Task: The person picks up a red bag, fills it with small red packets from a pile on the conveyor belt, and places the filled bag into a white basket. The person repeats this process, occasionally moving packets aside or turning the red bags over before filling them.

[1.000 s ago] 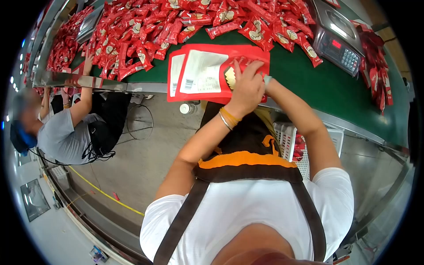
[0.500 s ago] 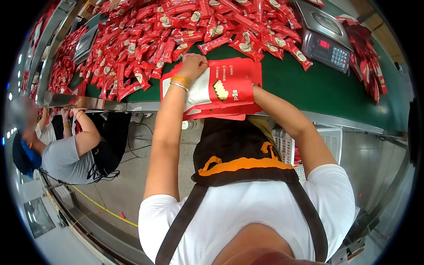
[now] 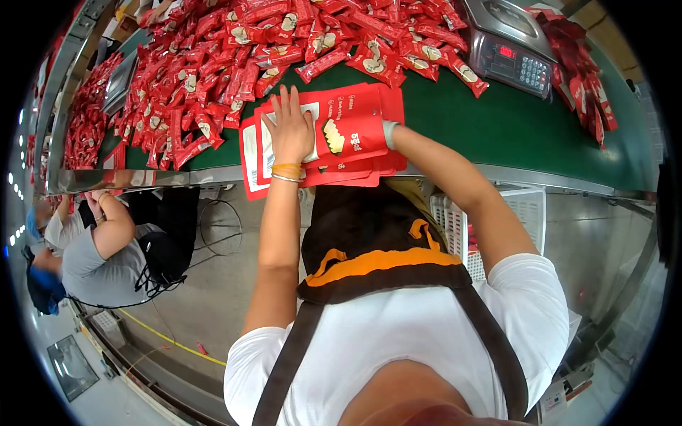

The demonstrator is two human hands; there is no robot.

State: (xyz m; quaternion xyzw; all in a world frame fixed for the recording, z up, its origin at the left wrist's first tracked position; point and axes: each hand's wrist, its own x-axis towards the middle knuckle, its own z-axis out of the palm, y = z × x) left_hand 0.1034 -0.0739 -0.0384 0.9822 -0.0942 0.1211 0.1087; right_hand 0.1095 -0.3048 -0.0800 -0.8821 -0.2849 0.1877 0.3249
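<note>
A small stack of flat red pouches (image 3: 359, 117) with white panels lies at the near edge of the green table, its layers fanned out unevenly. My left hand (image 3: 290, 131) rests flat on the top pouch, over its white panel, with fingers stretched toward the far side. From the right, my right hand (image 3: 391, 133) reaches into the open end of the top pouch. Only its wrist shows, with a pale band there; the fingers are hidden inside. Just beyond the pouches spreads a large heap of small red snack packets (image 3: 234, 67).
A digital scale (image 3: 508, 53) with a lit red display stands at the back right, beside more red pouches (image 3: 586, 92). Another scale (image 3: 119, 84) sits at far left. A white crate (image 3: 522, 213) is below the table edge. Another person (image 3: 106, 263) works at left.
My left hand has gone from curled at the pouch's far edge to lying flat on it. More pouch layers show fanned out at the left. My right hand stays inside the pouch opening.
</note>
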